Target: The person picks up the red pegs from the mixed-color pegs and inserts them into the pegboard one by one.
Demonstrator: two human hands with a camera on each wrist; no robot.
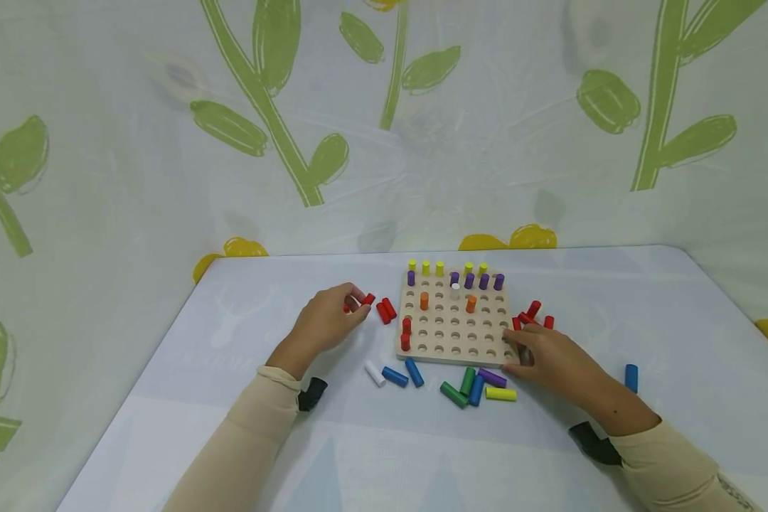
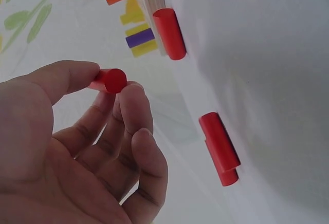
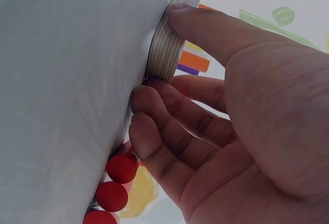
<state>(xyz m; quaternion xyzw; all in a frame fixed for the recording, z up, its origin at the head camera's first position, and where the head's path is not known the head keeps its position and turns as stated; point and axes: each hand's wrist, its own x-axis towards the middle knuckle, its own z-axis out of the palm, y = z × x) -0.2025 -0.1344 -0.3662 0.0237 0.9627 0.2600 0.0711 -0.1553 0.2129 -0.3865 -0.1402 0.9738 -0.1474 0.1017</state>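
Note:
A red wooden peg (image 2: 114, 81) is pinched between the thumb and fingertips of my left hand (image 1: 328, 318), left of the wooden pegboard (image 1: 448, 355). My right hand (image 1: 553, 358) grips the board's near right corner, thumb on the front edge and fingers along the right side. Yellow pegs (image 1: 439, 268) and purple pegs (image 1: 469, 281) stand in the board's back rows. A white peg (image 1: 455, 291) and two orange pegs (image 1: 471, 304) stand further in. Two red pegs (image 1: 406, 343) stand at its left edge.
Loose red pegs lie beside my left hand (image 1: 383, 313) and beyond my right hand (image 1: 534, 308). In front of the board are a white peg (image 1: 374, 373), blue pegs (image 1: 395, 377), green pegs (image 1: 454, 395), a purple peg (image 1: 492, 377) and a yellow peg (image 1: 500, 394). Another blue peg (image 1: 631, 377) lies far right.

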